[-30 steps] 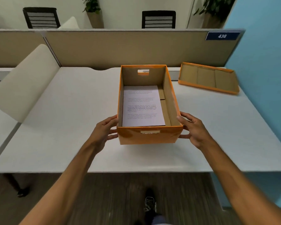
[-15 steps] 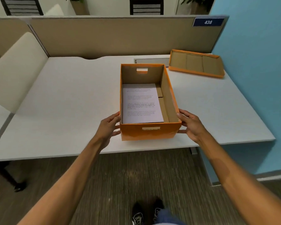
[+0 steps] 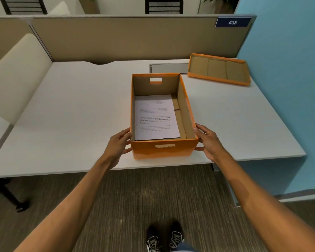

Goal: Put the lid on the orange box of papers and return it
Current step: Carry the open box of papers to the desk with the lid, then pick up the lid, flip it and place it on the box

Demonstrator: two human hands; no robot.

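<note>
An open orange box [image 3: 164, 151] stands on the white desk [image 3: 71, 115] near its front edge, with white printed papers [image 3: 155, 118] lying flat inside. My left hand [image 3: 119, 145] presses its left side and my right hand [image 3: 208, 141] presses its right side, both near the front corners. The orange lid [image 3: 219, 70] lies upside down at the desk's back right, apart from the box.
A beige partition [image 3: 125, 37] with a blue "438" sign [image 3: 232, 22] runs along the back. A blue wall [image 3: 289, 88] borders the right side. A cream divider [image 3: 16, 77] stands at the left. A grey cable hatch [image 3: 168, 68] sits behind the box.
The view has pulled back from the desk, showing more floor and my shoes. The box sits nearer the desk's front edge, and both hands stay on its sides.
</note>
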